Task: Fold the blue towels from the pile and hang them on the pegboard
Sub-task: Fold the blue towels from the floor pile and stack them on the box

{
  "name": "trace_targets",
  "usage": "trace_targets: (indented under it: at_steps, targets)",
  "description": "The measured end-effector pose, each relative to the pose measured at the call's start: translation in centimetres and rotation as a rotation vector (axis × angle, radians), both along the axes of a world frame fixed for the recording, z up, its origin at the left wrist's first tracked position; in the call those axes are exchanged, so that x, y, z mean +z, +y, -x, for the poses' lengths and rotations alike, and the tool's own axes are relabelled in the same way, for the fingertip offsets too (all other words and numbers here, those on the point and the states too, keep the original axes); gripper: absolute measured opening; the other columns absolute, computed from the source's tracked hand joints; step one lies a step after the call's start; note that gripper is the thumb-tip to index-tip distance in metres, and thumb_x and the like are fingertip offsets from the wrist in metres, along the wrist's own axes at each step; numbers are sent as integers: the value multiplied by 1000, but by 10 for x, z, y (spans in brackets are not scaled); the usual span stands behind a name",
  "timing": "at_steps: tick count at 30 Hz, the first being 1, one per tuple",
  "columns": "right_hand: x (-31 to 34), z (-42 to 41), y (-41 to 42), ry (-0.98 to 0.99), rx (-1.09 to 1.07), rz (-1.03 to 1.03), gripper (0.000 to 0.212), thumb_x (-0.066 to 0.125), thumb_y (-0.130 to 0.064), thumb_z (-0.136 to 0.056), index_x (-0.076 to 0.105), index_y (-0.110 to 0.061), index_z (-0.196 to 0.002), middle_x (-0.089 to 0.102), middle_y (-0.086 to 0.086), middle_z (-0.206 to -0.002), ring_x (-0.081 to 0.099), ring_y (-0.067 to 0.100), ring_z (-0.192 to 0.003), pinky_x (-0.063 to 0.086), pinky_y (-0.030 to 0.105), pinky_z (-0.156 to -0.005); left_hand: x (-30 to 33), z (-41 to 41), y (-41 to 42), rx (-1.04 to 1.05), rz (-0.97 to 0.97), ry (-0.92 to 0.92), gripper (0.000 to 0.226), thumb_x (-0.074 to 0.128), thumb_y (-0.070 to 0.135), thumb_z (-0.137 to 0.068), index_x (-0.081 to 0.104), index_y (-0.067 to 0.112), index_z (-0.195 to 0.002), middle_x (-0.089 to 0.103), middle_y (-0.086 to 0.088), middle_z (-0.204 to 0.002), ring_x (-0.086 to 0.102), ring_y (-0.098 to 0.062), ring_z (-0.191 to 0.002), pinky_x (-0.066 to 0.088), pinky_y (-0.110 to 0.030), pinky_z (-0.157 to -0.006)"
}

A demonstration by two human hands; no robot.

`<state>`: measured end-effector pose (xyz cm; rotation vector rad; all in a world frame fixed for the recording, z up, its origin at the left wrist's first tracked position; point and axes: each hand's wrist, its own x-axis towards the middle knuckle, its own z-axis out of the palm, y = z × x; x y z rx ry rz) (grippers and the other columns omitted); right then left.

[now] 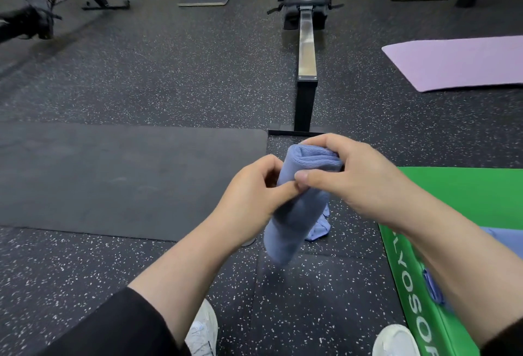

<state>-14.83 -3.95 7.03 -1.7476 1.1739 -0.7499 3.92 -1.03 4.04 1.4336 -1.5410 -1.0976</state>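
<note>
Head view, the only one given: a blue towel (297, 208), folded into a thick narrow bundle, is held in the air at the centre of the frame, above the speckled floor (169, 78). The left hand (252, 200) is curled against the bundle's left side with thumb and fingers pinching the cloth; the right hand (351, 177) is wrapped over the upper end, its thumb pressed on the front and its fingers bent round the far side. Both grips are closed on the towel, and neither hand is free.

A loose flap of the same cloth is seen hanging behind the lower part of the bundle, so the fold is judged not fully secured. If either pinch is relaxed while the bundle is carried, the layers could slide apart and the fold would be lost, or the towel could be dropped onto the floor.

More blue cloth (498, 239), probably the pile, is seen at the right edge on a green mat (452, 194), partly hidden by the right forearm. No pegboard is seen anywhere in the frame, so its direction cannot be told; a turn would probably be needed, and the rowing machine (307, 44) running up the centre and the dark mat (113, 174) at the left could be tripped over. A lilac mat (458, 61) is laid at the upper right.
</note>
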Motion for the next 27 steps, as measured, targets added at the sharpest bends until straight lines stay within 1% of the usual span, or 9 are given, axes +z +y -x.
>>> trace_targets:
  at_steps: [3,5,6,10,13,16,18,24,27]
  targets:
    - [8,1,2,79,13,73,11,80,-25,-83,72,-26,-91,70,-17,-77,56,-6,-66,42,11,-63,-2,-2,4,-74,-82,27,36,81,39,-75,66,17,-99,75,4,-93,68,-15,-87,54,-41,-85]
    - [10,1,3,100,20,106,8,78,-26,-85,70,-25,-86,66,-18,-72,52,-6,-63,39,12,-61,-4,-4,8,-157,-161,0,31,80,32,-80,68,23,-107,76,2,-106,70,-17,-104,54,-47,-97]
    - [11,2,3,104,16,121,8,78,-27,-85,70,-24,-86,65,-18,-71,51,-5,-63,39,12,-60,-7,-5,10,-180,-186,0,24,78,28,-84,70,22,-106,76,0,-106,71,-15,-103,54,-46,-99]
    - [15,1,5,124,2,157,11,74,-31,-89,67,-23,-87,66,-14,-73,51,-3,-64,40,17,-60,-11,-5,18,-131,-198,118,12,75,18,-90,72,16,-101,78,-3,-104,70,-8,-92,55,-31,-88]
    - [18,2,7,114,-24,190,10,71,-30,-92,65,-22,-92,69,-7,-82,54,0,-70,44,22,-68,-16,-6,25,-181,-259,151,23,78,11,-86,73,16,-108,78,-1,-108,72,-15,-105,55,-34,-94]
    - [15,7,7,62,-84,202,8,68,-29,-95,65,-22,-97,71,-3,-89,59,6,-79,48,34,-78,-27,-11,36,-178,-314,142,20,80,11,-84,75,19,-101,78,1,-103,72,-13,-95,56,-33,-88]
    - [10,13,6,10,-146,176,7,65,-31,-96,65,-24,-99,71,-1,-92,59,10,-79,50,40,-78,-36,-17,44,-147,-340,143,21,81,11,-83,75,20,-100,79,-1,-102,71,-12,-90,55,-35,-89]
    - [-8,27,5,-96,-306,81,6,60,-28,-100,65,-24,-100,71,0,-94,59,10,-80,48,34,-73,-58,-34,68,-115,-404,59,35,86,32,-76,73,20,-106,78,-3,-103,71,-14,-87,57,-40,-89]
    - [-14,34,-1,-185,-392,-5,8,58,-32,-99,64,-26,-99,70,9,-101,61,17,-84,48,39,-71,-64,-42,78,-100,-440,83,32,84,29,-77,73,17,-105,77,-10,-105,70,-17,-87,54,-37,-85]
